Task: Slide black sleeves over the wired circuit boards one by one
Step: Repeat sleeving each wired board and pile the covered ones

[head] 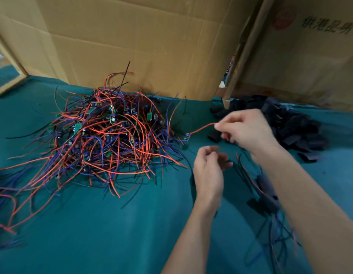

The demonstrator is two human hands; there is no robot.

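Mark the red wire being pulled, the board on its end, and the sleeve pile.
red wire [202, 128], head view, mid-span
circuit board [187, 136], head view, board body
pile of black sleeves [294, 125], head view, pile centre

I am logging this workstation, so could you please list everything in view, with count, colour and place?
wired circuit boards: one big tangled pile, green boards with red, blue and black wires, left of centre on the cloth
single board: one, on a red wire, right of the pile
black sleeves: a heap, black, far right
sleeved pieces: a few, black with wires, under the right forearm
table cloth: one, teal
cardboard boxes: two, brown, behind
left hand: fingers curled, what they hold is unclear
right hand: grip pinches the red wire
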